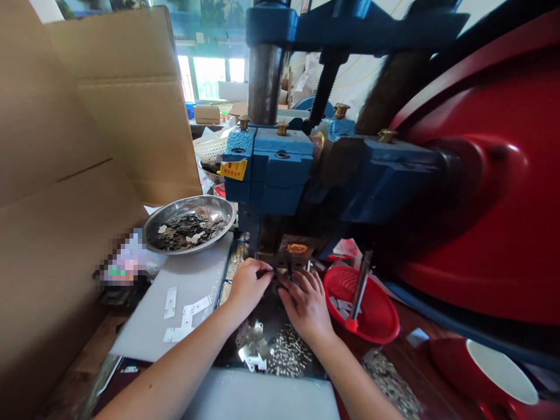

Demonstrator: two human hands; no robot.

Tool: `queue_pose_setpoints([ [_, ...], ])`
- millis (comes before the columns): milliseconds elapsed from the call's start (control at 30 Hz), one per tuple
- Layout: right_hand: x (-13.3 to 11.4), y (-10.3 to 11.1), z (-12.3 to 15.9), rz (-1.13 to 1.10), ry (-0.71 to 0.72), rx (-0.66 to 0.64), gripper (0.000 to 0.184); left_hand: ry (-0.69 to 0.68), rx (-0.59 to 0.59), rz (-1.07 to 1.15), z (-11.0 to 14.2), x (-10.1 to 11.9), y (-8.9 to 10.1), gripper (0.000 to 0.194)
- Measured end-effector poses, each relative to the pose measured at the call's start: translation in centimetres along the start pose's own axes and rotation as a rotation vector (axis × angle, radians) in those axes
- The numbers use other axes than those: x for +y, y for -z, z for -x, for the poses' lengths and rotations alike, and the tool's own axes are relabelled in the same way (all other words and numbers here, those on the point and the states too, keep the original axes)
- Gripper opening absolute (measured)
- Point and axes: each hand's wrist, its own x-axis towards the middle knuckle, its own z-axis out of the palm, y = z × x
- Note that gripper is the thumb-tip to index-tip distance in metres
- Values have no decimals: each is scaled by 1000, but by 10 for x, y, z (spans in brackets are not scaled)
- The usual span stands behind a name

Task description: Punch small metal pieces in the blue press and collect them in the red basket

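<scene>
My left hand (250, 287) reaches to the die area of a blue press (280, 175), thumb and forefinger pinched together at its lower edge. Opposite it, my right hand (307, 304) has its thumb and forefinger close together at the same spot, the other fingers stretched forward. Whatever lies between the fingertips is too small and dark to make out. Just below the hands, a heap of small metal pins (289, 353) lies on the dark press bed beside several thin, shiny metal plates (254, 353).
Left stands a steel bowl (192, 251) of flat metal pieces, with white metal strips (187, 318) on a pale board (149, 338). A red basket (385, 326) is at right, below a large red flywheel (503, 221). A cardboard box (126, 116) walls off the left.
</scene>
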Motion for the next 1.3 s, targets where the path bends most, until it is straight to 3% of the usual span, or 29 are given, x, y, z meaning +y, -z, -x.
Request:
queue_pose_setpoints([
  [233,-9,9,-11,152,19,-26,24,-7,-59,28,-7,-8,-7,14],
  [500,-2,8,-7,53,26,-38,23,-36,-70,57,-3,-7,-6,17],
  [1033,-7,13,-10,138,56,-60,24,-47,-111,82,-8,-10,-10,21],
  [1300,-1,4,-10,54,31,-63,29,-42,-106,120,-9,-13,-11,25],
])
